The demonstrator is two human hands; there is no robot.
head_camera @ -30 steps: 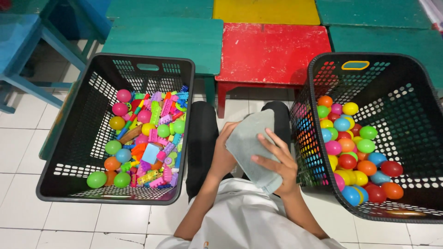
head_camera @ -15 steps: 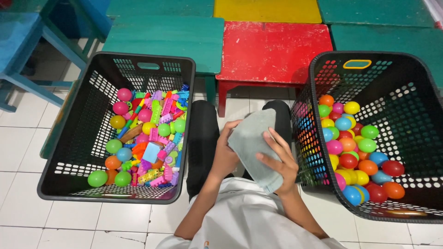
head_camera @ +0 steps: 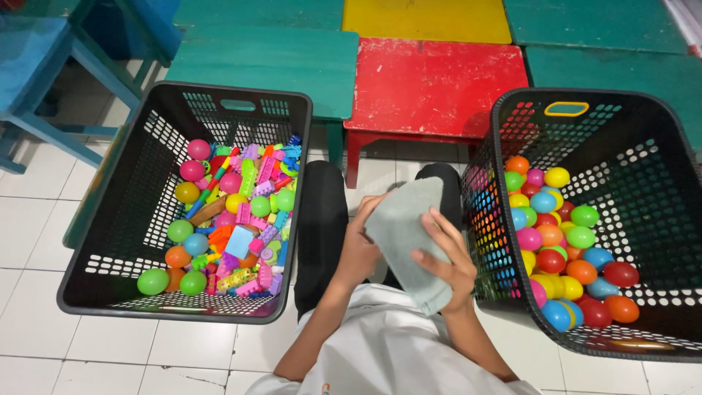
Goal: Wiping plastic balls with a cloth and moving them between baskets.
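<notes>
Grey-green cloth (head_camera: 406, 238) — held over the lap between both hands, long axis running from upper left to lower right. Right hand (head_camera: 446, 257) lies on top, fingers spread and pressing; left hand (head_camera: 360, 245) cups it from beneath, whatever it wraps hidden. Left of the cloth, a black basket (head_camera: 117, 241) of blocks and balls; right, a second basket (head_camera: 658, 183) of coloured balls.

Matt grey cloth (head_camera: 404, 228); glossy plastic balls (head_camera: 567, 241)

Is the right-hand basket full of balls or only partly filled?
Partly filled. In the black basket, the coloured balls lie in a low heap against its left wall, leaving bare floor and walls elsewhere.
</notes>
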